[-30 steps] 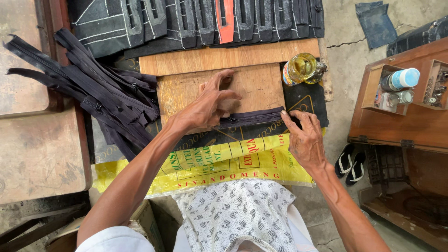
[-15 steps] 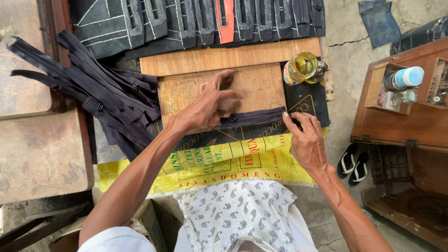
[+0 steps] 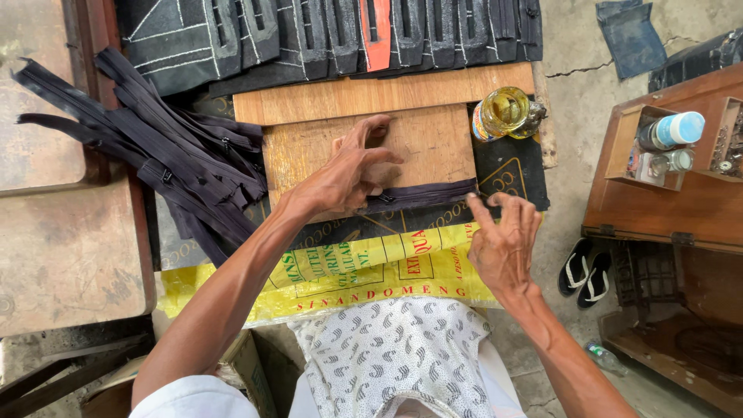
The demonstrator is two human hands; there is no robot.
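Observation:
My left hand (image 3: 346, 175) presses down on a dark zipper strip (image 3: 426, 193) that lies across the near edge of a wooden board (image 3: 433, 143). The fingers are spread and bent over the strip's left part. My right hand (image 3: 503, 240) pinches the strip's right end between thumb and forefinger at the board's corner. A yellow and black printed plastic sheet (image 3: 371, 267) lies under the board, over my lap.
A pile of dark zippers (image 3: 147, 147) lies at left. Dark cut panels with chalk lines (image 3: 325, 31) lie at the top. A glass jar of yellowish liquid (image 3: 505, 114) stands at the board's right. A wooden box with a bottle (image 3: 673, 131) and sandals (image 3: 584, 271) are at right.
My right hand has shifted slightly left along the zipper's end. My left hand stays pressed on the strip.

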